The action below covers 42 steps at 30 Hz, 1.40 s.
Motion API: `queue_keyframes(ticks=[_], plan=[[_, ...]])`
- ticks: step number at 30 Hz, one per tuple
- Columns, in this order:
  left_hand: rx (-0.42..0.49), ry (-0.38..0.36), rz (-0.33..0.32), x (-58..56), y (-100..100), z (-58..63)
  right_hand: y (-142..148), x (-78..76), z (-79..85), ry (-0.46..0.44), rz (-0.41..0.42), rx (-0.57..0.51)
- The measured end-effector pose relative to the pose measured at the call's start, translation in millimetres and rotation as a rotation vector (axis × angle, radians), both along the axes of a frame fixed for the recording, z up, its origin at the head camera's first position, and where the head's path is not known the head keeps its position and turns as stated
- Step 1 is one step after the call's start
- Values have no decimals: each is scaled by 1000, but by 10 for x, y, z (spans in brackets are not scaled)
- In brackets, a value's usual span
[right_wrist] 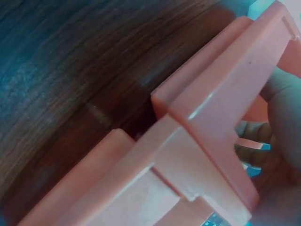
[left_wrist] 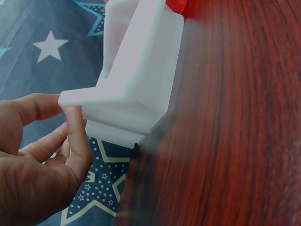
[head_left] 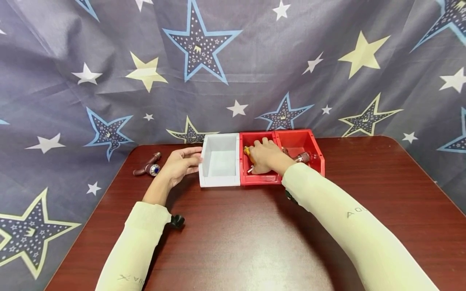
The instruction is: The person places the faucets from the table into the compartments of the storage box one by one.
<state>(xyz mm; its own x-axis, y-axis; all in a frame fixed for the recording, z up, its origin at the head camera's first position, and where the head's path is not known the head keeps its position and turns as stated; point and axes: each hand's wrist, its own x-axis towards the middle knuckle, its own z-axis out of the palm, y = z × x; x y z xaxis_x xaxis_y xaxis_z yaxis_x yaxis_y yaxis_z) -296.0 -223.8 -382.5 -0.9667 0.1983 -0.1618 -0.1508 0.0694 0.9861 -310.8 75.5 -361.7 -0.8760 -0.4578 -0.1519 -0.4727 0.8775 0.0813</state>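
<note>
A white bin stands at the left end of a row, beside a middle red bin. My left hand is at the white bin's left wall; in the left wrist view its thumb and a finger pinch the rim. Down inside the middle red bin is my right hand, its fingers bent. Near those fingers show a small yellow-orange piece and a thin whitish piece. The right wrist view shows the hand partly behind the bin wall; whether it grips a piece is hidden.
A right red bin holds a brown pipe-like fitting and something clear. Left of the white bin lies a brown branched fitting with a blue-and-white round end. A star-patterned cloth hangs behind the brown table.
</note>
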Motion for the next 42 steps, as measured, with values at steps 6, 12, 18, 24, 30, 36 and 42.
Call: queue_keyframes(ticks=[6,12,18,24,30,36,42], plan=[[17,16,-6,10,15,1,-16,3,-4,5,2,10],[13,13,-4,9,11,-4,-32,17,-14,0,29,-7],[12,9,-2,16,4,-20,-53,53,-2,-15,43,-19],[13,13,-4,15,14,-16,-42,74,34,-22,49,-6],[7,11,-7,7,11,2,-15,106,127,-13,70,-14],[9,11,-7,10,8,-3,24,116,149,0,71,-33],[14,9,-7,10,11,-7,85,186,168,30,84,-63]])
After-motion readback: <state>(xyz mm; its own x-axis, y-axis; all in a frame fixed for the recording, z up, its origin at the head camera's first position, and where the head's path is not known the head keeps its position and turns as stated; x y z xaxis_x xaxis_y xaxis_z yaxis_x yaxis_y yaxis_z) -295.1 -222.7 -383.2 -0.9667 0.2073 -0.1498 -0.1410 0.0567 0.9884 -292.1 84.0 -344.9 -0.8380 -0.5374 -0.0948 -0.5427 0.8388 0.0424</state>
